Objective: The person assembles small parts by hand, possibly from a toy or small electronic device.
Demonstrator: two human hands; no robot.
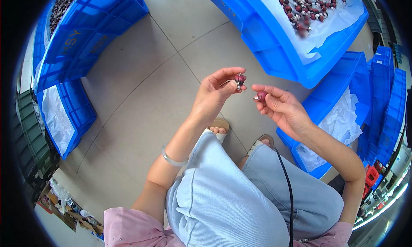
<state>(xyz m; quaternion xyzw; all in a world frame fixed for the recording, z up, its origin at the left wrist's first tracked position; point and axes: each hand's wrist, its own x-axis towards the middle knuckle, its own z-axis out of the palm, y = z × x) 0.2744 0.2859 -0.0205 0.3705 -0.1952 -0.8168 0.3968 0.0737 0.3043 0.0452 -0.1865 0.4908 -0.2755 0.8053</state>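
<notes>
My left hand pinches a small dark red piece with shiny silvery parts between thumb and fingers. Just to its right, my right hand grips a small red ball with a silvery metal end. A short gap separates the two pieces, both held up above my knees. Their exact kind is too small to make out. Many similar red and silvery pieces lie on white lining inside the large blue crate at the far right.
Another blue crate at far left holds many small dark pieces. Below it stands a lined blue crate. On the right are a blue crate with white lining and stacked blue crates. A black cable crosses my leg.
</notes>
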